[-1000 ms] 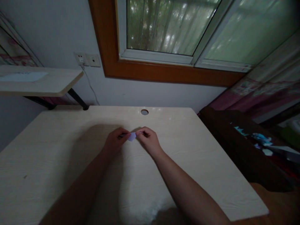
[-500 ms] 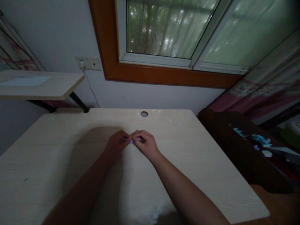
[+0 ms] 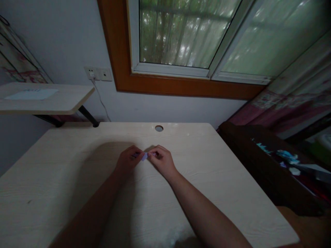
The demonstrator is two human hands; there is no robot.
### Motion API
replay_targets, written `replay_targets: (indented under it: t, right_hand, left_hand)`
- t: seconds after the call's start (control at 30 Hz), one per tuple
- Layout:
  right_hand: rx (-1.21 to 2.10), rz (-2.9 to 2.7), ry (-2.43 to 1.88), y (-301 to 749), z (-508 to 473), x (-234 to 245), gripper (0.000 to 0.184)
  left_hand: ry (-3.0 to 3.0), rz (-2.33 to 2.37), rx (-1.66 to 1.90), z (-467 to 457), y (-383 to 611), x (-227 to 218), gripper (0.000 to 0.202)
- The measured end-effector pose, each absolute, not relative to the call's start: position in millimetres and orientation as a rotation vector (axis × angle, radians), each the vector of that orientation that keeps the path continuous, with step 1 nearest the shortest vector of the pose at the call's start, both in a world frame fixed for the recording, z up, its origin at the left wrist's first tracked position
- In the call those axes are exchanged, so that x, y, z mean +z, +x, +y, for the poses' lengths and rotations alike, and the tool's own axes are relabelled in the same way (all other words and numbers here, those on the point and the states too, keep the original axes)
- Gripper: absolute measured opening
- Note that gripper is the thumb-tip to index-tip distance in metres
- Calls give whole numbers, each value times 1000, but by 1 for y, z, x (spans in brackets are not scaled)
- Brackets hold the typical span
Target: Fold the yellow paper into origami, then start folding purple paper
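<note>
A small pale purple piece of paper is pinched between my two hands over the middle of a light wooden desk. My left hand grips its left side with thumb and fingers. My right hand grips its right side the same way. Most of the paper is hidden by my fingertips; only a small sliver shows between them. Both forearms stretch back toward me across the desk.
A cable hole sits near the desk's far edge. A raised side shelf with a paper on it stands at left, below a wall socket with a cord. A dark bed frame lies at right, under a window.
My hands have drawn closer together, so less of the purple paper shows than a second ago. The view has tilted slightly, shifting everything a little lower in the picture.
</note>
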State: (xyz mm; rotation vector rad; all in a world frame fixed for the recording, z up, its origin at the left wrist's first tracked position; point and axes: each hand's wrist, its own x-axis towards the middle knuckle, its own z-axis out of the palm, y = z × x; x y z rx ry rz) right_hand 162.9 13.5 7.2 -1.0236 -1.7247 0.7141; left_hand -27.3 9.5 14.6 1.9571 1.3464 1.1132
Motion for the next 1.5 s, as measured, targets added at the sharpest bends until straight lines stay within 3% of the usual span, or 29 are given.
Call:
replay_targets:
  t: [1.5]
  right_hand:
    - [771,-1670,-1065,163,17,6,12]
  left_hand:
    - [1889,1369,1107,13,-28,12,14]
